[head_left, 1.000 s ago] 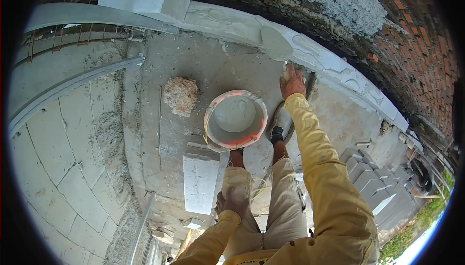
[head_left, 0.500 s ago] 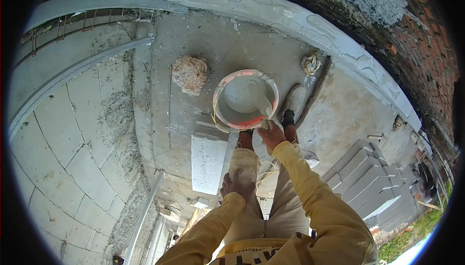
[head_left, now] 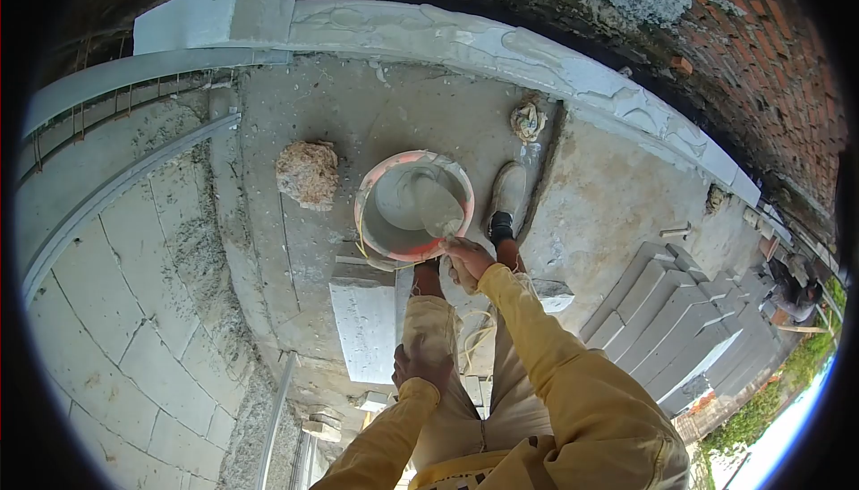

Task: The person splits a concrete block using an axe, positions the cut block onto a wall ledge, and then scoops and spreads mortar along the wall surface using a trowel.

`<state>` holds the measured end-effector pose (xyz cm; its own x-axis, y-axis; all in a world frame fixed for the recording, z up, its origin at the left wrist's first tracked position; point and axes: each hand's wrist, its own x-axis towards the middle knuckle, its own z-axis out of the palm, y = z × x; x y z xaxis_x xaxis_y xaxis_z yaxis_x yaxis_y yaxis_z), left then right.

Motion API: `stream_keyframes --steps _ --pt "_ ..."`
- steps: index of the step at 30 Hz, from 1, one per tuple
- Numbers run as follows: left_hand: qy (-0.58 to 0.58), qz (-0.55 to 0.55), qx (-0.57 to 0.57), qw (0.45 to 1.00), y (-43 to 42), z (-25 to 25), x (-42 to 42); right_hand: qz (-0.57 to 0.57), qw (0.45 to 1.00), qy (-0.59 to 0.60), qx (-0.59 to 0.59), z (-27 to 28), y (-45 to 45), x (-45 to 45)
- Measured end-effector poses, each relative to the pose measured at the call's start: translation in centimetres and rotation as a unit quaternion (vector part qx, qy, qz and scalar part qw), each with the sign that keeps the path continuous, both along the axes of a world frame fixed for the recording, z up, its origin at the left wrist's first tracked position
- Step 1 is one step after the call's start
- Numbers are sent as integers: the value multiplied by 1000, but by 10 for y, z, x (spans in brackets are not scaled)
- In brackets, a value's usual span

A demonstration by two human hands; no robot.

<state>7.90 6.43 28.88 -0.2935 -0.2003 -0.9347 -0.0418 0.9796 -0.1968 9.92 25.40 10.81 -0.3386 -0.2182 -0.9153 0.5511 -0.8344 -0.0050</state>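
My right hand is wrapped round the handle of a trowel. The trowel's mortar-coated blade reaches over the near right rim into a round bucket with a reddish-orange wall. Wet grey mortar lies inside, partly covered by the blade. On the trouser leg, near the knee, rests my left hand, fingers apart and holding nothing. A yellowish cord hangs along the bucket's left side.
A white block stands left of my legs; a rough lump lies beyond it. Ahead runs a low block wall topped with mortar. Stacked grey blocks stand at right, with a person behind. My shoe is beside the bucket.
The view has shifted, so the scene sits further left. The trowel blade has turned to show its broad face over the mortar. My left hand stays on the leg.
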Motion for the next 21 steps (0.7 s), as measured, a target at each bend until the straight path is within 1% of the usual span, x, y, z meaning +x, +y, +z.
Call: stream_keyframes --steps 2,5,7,8,10,11,12,14,17,21 --pt "-3 2 -6 1000 3 0 0 -54 997 36 -35 31 19 13" --pt "-1 5 -10 1000 5 0 2 -71 990 121 15 73 62 7" --pt "0 5 -12 1000 8 1 3 17 978 129 160 86 95 -8" --pt "0 3 -11 1000 9 2 3 61 962 130 232 85 110 -14" --pt "-7 -3 -23 1000 14 1 4 154 901 71 400 75 134 -23" --pt "-10 -6 -29 1000 16 1 4 214 814 73 535 58 148 -24" --pt "-8 -9 -30 999 16 1 5 269 704 72 654 39 163 -24" --pt "-5 -15 -29 999 17 0 8 340 587 2 734 16 195 -25" --pt "-2 -26 -40 999 31 6 6 411 586 -99 691 16 235 -11" --pt "8 -50 -32 998 27 1 14 435 541 -153 703 2 273 53"
